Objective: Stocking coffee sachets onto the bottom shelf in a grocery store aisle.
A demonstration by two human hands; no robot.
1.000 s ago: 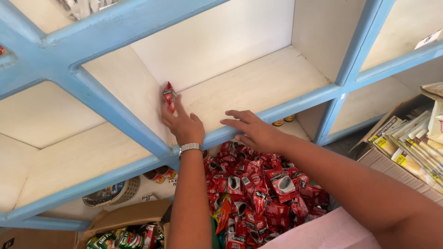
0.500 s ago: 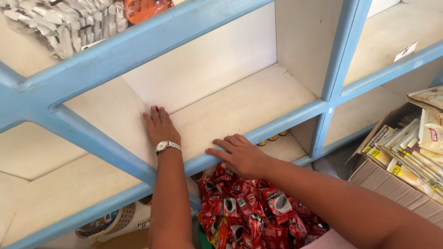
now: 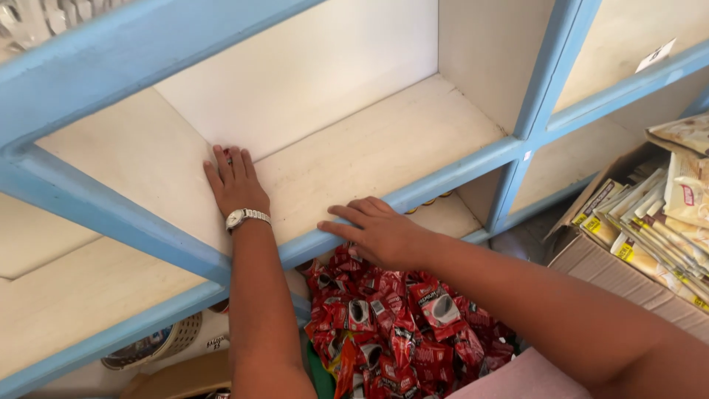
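Left hand (image 3: 238, 185), holding a red sachet (image 3: 229, 156) upright a second ago, is now pressing it flat at the shelf (image 3: 384, 148) back corner; right hand (image 3: 377, 233) is resting open on the blue front rail (image 3: 443, 181).

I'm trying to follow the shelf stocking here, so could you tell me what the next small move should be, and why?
Probably lift the left hand off the red sachet it presses into the back corner of the shelf and draw it out. The right hand rests at the shelf's blue front edge, right above the pile of red sachets, so it seems ready to pick up more.
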